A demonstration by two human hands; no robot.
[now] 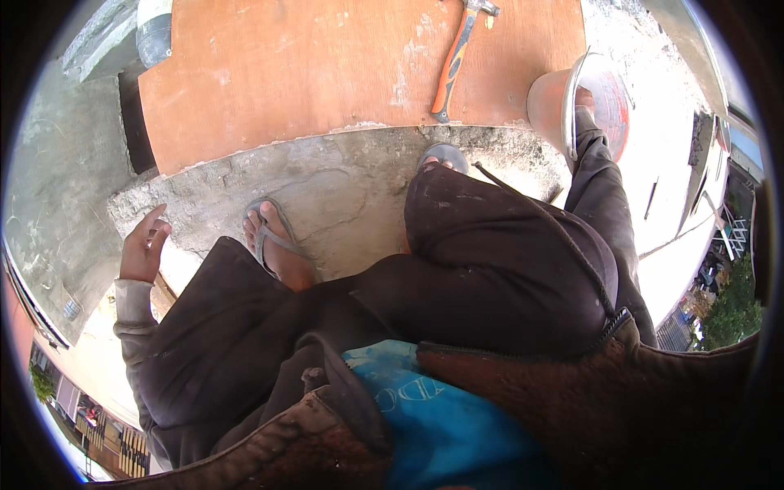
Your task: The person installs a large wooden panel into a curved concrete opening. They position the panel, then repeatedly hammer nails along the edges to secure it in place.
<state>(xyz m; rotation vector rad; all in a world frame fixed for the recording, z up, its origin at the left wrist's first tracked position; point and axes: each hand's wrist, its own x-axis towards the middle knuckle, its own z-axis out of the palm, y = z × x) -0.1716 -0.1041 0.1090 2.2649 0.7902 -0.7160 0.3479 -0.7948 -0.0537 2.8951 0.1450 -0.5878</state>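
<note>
My left hand (144, 245) is held out at the left beside my knee, holding nothing, its fingers apart and slightly bent. My right arm reaches forward at the right, into the mouth of a pale, stained bucket (549, 100). Only a small part of my right hand (584, 99) shows inside the bucket's rim; its fingers are hidden, and whether they hold anything does not show. Left of the bucket, a claw hammer (454, 65) with an orange and grey handle lies on a reddish-brown wooden board (310, 73).
My sandalled feet, the left (278, 241) and the right (443, 157), rest on a rough concrete ledge (343, 175) along the board's near edge. A grey and white container (153, 37) stands at the far left. Buildings and greenery (727, 302) appear lower down beyond the right side.
</note>
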